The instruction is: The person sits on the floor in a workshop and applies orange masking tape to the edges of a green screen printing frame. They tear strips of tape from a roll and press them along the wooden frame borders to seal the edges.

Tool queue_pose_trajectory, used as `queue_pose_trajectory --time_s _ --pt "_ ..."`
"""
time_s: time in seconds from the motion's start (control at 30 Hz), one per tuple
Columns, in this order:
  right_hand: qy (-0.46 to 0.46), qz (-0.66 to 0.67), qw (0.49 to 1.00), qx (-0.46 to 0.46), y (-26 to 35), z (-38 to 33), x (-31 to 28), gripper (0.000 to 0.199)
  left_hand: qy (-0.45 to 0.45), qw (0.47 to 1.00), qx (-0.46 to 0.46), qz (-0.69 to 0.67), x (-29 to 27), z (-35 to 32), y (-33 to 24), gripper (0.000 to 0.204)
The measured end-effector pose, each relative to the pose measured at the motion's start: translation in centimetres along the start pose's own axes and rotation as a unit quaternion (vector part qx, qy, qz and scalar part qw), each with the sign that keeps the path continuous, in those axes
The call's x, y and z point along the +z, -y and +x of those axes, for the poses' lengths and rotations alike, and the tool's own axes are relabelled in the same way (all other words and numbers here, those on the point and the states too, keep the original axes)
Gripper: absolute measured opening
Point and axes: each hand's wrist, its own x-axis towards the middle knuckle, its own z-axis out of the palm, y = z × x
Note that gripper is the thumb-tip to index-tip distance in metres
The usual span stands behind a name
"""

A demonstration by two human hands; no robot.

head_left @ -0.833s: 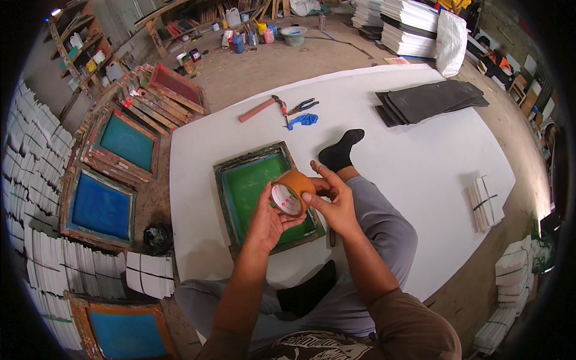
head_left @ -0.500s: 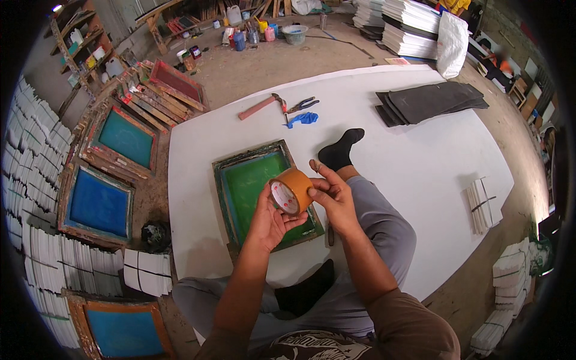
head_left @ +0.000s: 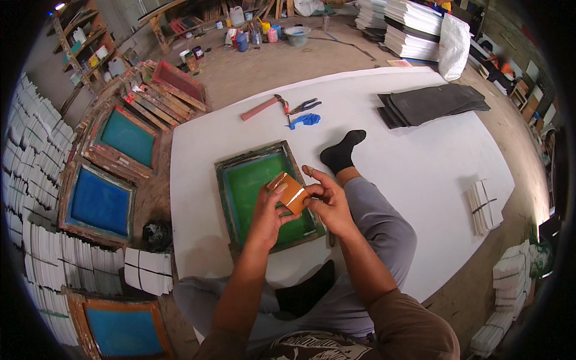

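Observation:
A roll of orange-brown packing tape point(head_left: 290, 193) is held between my two hands, its outer curved side turned up and its open core out of sight. My left hand point(head_left: 266, 211) grips the roll from the left, thumb on top. From the right, the thumb and fingers of my right hand point(head_left: 329, 203) pinch the roll's edge, with the index finger raised. Below the hands lies a wooden screen-printing frame point(head_left: 223, 201) with green mesh point(head_left: 255, 180). It rests on a large white sheet, where a dark narrow tool point(head_left: 331, 239) lies partly hidden by my right forearm.
Beyond the frame lie a hammer point(head_left: 261, 110), pliers point(head_left: 306, 105) and a crumpled blue glove point(head_left: 306, 120). Black sheets point(head_left: 432, 105) are stacked at the far right, a strapped white bundle point(head_left: 482, 207) nearer. More screen frames point(head_left: 101, 201) and paper stacks point(head_left: 147, 272) stand left. My legs flank the frame.
The tape roll has been turned over, so its open core no longer shows and its outer face is up. My left thumb has moved onto the top of the roll.

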Motion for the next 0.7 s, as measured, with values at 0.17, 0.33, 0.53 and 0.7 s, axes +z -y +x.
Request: queue_pose_trajectory --time_s 0.17,0.33,0.53,0.7 --pt "-0.009 0.012 1.000 -0.010 0.1 0.4 1.5 0.067 -0.009 0.992 0.120 -0.028 -0.7 -0.5 0.1 0.075" --pt "0.003 0.016 1.000 -0.008 1.4 0.6 3.3 0.066 0.016 0.963 0.268 0.026 -2.1 -1.3 0.3 0.093" --pt "0.032 0.024 0.999 0.002 4.7 -0.6 6.8 0.068 -0.023 0.867 0.443 0.228 -3.4 -4.9 -2.0 0.116" --pt "0.060 0.005 0.998 -0.028 6.5 -1.5 10.3 0.070 -0.081 0.734 0.550 0.391 -5.1 -8.2 -4.2 0.115"
